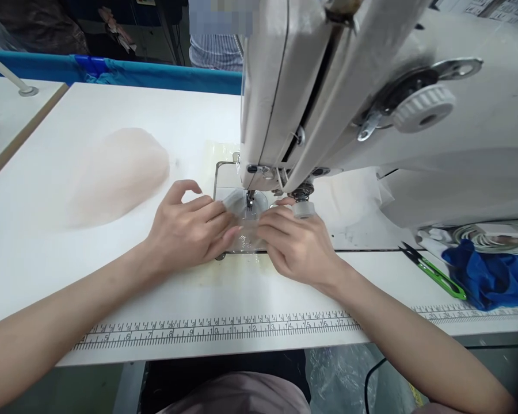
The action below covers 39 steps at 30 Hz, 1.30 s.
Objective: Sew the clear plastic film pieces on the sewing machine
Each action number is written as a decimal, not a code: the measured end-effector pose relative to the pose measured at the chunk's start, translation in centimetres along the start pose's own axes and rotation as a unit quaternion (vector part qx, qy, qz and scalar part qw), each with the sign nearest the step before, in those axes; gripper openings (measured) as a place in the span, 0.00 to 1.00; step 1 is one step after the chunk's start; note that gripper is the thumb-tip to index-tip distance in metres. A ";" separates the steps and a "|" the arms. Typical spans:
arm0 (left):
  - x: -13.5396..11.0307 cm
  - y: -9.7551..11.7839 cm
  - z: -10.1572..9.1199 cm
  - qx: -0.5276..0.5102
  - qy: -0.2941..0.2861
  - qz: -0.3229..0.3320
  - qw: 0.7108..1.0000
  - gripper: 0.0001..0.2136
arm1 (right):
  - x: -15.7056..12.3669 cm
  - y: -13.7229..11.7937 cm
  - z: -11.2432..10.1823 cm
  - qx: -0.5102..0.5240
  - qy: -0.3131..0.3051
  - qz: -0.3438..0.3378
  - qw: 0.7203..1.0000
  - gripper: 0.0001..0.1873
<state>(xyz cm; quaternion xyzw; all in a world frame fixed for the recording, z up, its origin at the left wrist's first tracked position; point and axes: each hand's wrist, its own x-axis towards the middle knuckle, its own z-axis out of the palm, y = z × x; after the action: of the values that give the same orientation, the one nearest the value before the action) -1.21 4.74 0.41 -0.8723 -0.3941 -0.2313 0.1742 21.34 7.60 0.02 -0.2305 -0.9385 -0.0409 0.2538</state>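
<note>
At the sewing machine [276,115], my left hand [194,227] lies left of the presser foot [250,198], thumb and fingers pinched on a thin see-through fabric [248,230]. My right hand [297,241] is closed on the right part of the same fabric, just under the machine head. The fabric spans the gap between both hands in front of the foot and is hard to make out against the plate. Some of the right fingertips are hidden by the machine. A pale pink sheer fabric piece [129,172] lies flat on the table beyond my left hand.
Green-handled thread snips [434,270] and a crumpled blue cloth [492,273] lie at the right. A printed ruler strip [216,333] runs along the table's front edge. A blue cloth barrier [164,75] borders the back, with a person in stripes [213,52] beyond.
</note>
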 end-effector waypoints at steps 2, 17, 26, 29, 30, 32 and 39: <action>0.0 -0.1 0.1 -0.027 0.002 -0.003 1.000 0.07 | 0.0 -0.1 -0.1 0.004 0.025 0.008 1.000 0.15; -0.1 1.0 1.3 -0.019 -0.067 0.025 0.997 0.19 | -0.1 0.5 0.8 -0.105 -0.058 0.075 0.990 0.14; 0.0 1.8 0.9 0.019 -0.100 0.029 0.994 0.23 | -0.1 0.6 1.0 -0.140 -0.055 0.076 0.986 0.16; 0.1 1.8 0.9 0.026 -0.094 0.033 0.995 0.23 | -0.1 0.7 1.0 -0.141 -0.056 0.074 0.986 0.16; 0.1 1.9 0.8 0.028 -0.091 0.033 0.995 0.23 | -0.1 0.7 1.0 -0.141 -0.057 0.074 0.986 0.16; 0.1 1.9 0.9 0.029 -0.088 0.032 0.995 0.23 | -0.1 0.7 1.0 -0.139 -0.058 0.075 0.986 0.16; 0.1 1.9 1.1 0.037 -0.087 0.028 0.995 0.23 | -0.2 0.9 1.2 -0.135 -0.069 0.072 0.986 0.16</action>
<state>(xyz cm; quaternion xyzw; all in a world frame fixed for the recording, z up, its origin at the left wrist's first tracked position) 0.62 4.09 -0.67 -0.8929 -0.3913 -0.1343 0.1778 21.29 8.53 -1.13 -0.3321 -0.9205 -0.1330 0.1570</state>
